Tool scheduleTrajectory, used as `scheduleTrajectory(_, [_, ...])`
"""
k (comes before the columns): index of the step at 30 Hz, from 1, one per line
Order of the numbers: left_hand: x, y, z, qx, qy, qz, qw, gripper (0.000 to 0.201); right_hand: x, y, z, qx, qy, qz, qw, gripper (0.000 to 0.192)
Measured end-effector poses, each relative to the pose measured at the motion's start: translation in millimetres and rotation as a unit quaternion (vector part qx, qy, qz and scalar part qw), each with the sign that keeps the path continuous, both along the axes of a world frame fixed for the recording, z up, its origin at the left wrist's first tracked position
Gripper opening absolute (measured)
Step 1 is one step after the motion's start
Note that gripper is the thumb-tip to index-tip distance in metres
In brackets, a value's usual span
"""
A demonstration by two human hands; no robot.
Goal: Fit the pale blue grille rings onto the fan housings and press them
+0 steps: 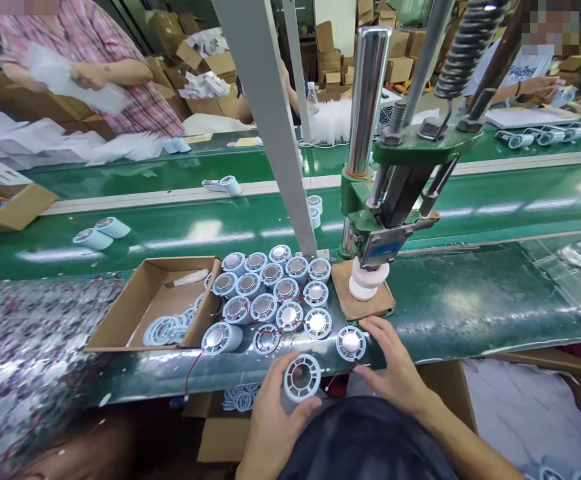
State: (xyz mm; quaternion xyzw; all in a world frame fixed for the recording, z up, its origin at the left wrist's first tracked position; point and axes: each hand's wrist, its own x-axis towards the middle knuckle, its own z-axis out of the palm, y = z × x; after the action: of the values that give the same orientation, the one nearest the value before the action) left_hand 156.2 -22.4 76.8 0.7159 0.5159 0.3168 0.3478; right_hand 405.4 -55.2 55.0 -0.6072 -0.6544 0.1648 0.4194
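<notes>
My left hand holds a pale blue round fan housing with an open centre, near the table's front edge. My right hand rests on the table beside it, its fingers touching another round housing with a metal disc in its middle. Several more such housings stand packed together just behind. To their right a green hand press stands over a white round fixture on a cardboard pad.
An open cardboard box with pale blue rings sits at the left. A green conveyor belt carries loose parts behind. A grey post rises mid-table. Two other people work across the belt, at the far left and the far right.
</notes>
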Motion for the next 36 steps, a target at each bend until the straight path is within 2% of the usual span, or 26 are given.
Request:
scheduleTrajectory(4, [40,8,-5.6,0.047,-0.033,-0.06,0.997,0.067,-20,5,-23.0,0.034,0.0,-0.003,0.999,0.063])
scheduleTrajectory(7, [64,10,-13.6,0.081,-0.012,-0.092,0.992,0.06,-28,6,-31.6,0.053,0.005,-0.012,0.998,0.063])
scheduleTrajectory(9, [71,8,-18.9,0.099,0.004,-0.095,0.991,0.056,-28,5,-34.0,0.063,0.011,-0.021,0.998,0.066])
scheduleTrajectory(14, [72,2,-25.0,0.104,0.03,-0.103,0.989,0.053,-27,-3,-35.5,0.076,0.021,-0.039,0.996,0.075])
scheduleTrajectory(17, [75,-1,-24.6,0.079,0.038,-0.12,0.989,0.06,-30,-5,-36.3,0.087,0.025,-0.042,0.995,0.072])
scheduleTrajectory(22, [80,-5,-25.3,0.028,0.03,-0.111,0.993,0.063,-33,-11,-36.4,0.086,0.031,-0.05,0.995,0.066])
scheduleTrajectory(29, [79,-15,-40.0,0.029,0.001,-0.087,0.996,0.057,-34,-12,-31.4,0.083,0.047,-0.052,0.994,0.068])
scheduleTrajectory(36, [66,3,-34.4,0.013,-0.002,-0.195,0.981,0.054,-32,-12,-30.9,0.054,0.049,-0.037,0.997,0.075])
